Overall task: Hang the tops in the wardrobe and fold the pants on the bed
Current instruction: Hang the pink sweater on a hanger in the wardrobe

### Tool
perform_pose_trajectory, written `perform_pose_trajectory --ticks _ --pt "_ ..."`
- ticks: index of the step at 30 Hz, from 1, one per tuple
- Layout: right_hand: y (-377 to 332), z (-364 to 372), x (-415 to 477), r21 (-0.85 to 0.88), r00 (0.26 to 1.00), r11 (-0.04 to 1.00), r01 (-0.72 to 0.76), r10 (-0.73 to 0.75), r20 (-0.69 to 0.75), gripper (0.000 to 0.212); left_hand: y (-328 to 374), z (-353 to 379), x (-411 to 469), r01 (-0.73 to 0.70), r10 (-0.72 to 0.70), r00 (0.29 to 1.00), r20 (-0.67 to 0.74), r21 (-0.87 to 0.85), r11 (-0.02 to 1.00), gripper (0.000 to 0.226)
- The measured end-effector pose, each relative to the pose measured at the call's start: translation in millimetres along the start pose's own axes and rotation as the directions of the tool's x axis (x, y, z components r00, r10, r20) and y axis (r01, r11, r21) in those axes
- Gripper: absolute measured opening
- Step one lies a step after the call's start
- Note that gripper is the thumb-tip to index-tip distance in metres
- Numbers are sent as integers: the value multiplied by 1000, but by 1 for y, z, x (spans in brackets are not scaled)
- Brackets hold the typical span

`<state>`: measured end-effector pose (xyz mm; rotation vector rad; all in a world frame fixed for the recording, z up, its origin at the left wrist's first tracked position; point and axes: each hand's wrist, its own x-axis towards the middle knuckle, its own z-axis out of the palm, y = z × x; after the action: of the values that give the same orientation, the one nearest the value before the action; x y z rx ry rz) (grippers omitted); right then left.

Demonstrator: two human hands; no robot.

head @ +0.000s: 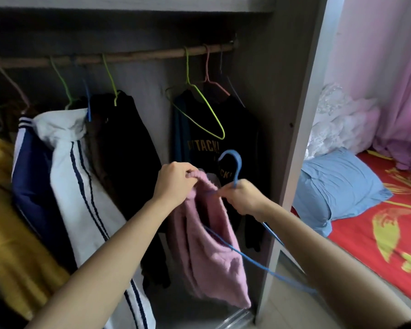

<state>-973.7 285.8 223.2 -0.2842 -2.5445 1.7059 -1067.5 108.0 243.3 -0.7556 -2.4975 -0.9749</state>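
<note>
Our right hand [243, 198] has a closed grip on the blue hanger [238, 172] under its hook, left hand [175, 181] clutching the pink sweater [211, 252] collar just left of that; wardrobe rail [140, 56] well above.

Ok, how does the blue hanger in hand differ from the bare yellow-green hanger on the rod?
The blue hanger is held by the right hand, hook free; the yellow-green hanger is hooked over the rod. The blue hanger is partly inside the pink sweater; the yellow-green hanger carries nothing. Both are thin wire hangers.
</note>
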Motion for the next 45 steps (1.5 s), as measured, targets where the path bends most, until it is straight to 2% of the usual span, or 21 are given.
perform_pose_trajectory --ticks 2,6,9,14,17,19,21,23,26,28,30,32,34,36,38,40,41,42,43,44,45 --pt "1 -7 5 256 992 967 9 23 -124 20 -1 5 -5 65 -65 998 8 17 998 17" --pt "3 -9 0 411 984 908 86 -13 -178 25 -16 24 -25 144 -152 987 47 145 979 19" --pt "2 -13 -4 397 980 909 128 -54 -192 26 -27 39 -39 138 -153 987 56 218 966 15" --pt "16 -21 -2 439 969 884 159 -55 -240 26 -28 45 -31 172 -188 980 63 192 966 16" --pt "29 -20 0 424 969 897 129 -24 -244 27 -20 37 -24 154 -152 988 -28 126 980 10" --pt "39 -9 -5 324 984 945 47 11 -176 29 -15 28 -12 97 -79 988 -129 134 986 6" --pt "44 4 -15 186 996 979 -84 86 -6 27 -11 21 1 30 -6 989 -150 159 987 5" --pt "39 5 -21 146 994 984 -103 96 54 26 -11 19 4 -6 24 995 -93 193 981 7" --pt "21 -15 -14 314 992 946 85 -50 -117 26 -11 21 -2 16 -9 998 -55 121 993 9" --pt "17 -18 -9 373 988 921 115 -66 -140 25 -8 22 0 46 -44 998 -42 39 998 12" --pt "23 -1 -7 325 995 945 30 3 -103 25 2 22 4 34 -35 999 -30 -28 999 19" --pt "32 18 -2 204 992 976 -79 96 -77 27 14 22 0 -14 17 999 29 -83 996 11" --pt "32 25 5 159 983 979 -129 147 -113 28 21 28 -9 -67 77 991 108 -88 994 11" --pt "26 20 12 251 974 963 -92 140 -180 26 21 32 -19 -31 44 992 122 -105 994 12" --pt "17 10 12 383 968 924 -6 102 -231 33 13 31 -24 29 -8 989 151 -140 990 18" --pt "3 2 6 486 971 870 87 34 -235 49 3 26 -23 72 0 951 308 -222 972 24" --pt "-4 -1 1 523 977 844 124 -10 -215 54 1 21 -24 60 51 924 378 -277 959 27" --pt "-11 -3 -4 541 980 827 153 -56 -192 55 2 14 -23 2 124 921 368 -324 946 33" --pt "-19 -5 -9 541 981 822 177 -101 -168 55 3 8 -18 -108 200 947 249 -341 934 39" --pt "-26 -7 -14 525 979 827 199 -144 -144 52 5 1 -7 -240 268 962 59 -296 925 43" --pt "-33 -8 -18 501 975 837 221 -186 -118 51 7 -8 7 -352 335 934 -127 -149 924 44"
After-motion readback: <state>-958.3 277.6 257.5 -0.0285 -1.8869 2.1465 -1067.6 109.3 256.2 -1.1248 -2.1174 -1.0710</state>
